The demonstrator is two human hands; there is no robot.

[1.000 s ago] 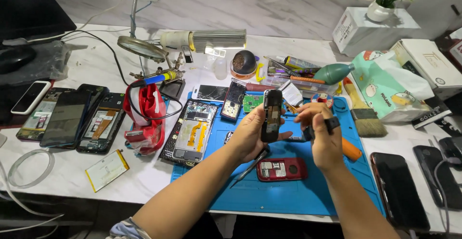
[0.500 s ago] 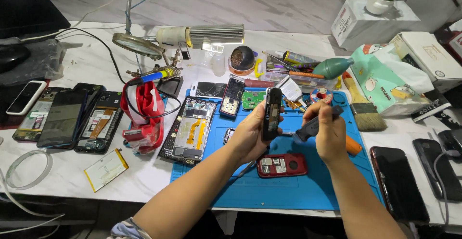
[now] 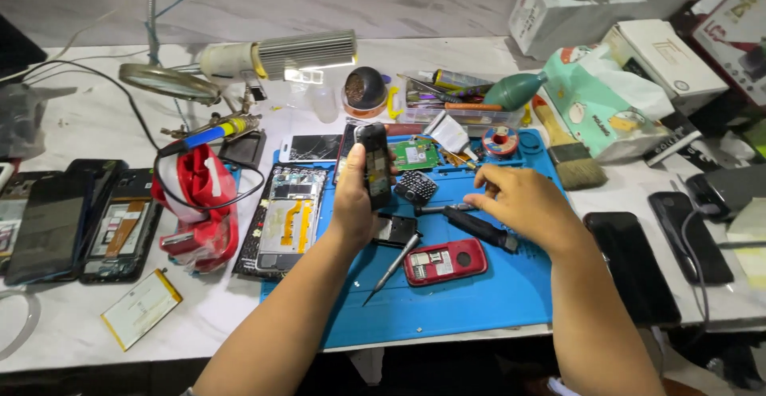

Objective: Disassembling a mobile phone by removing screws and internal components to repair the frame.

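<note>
My left hand (image 3: 357,200) gripped the small black phone body (image 3: 374,165) upright, above the blue mat's (image 3: 479,300) middle. My right hand (image 3: 523,204) lay loosely spread, fingertips on the black screwdriver (image 3: 479,227) lying mid-mat. The red phone shell (image 3: 444,261) sat just nearer me, the loose keypad (image 3: 416,185) behind it.

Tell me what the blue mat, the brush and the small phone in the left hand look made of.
Blue mat: matte, likely silicone or rubber. Brush: pale wooden handle, tan bristles. Small phone, held upright in the left hand: dark glossy casing, probably plastic.
</note>
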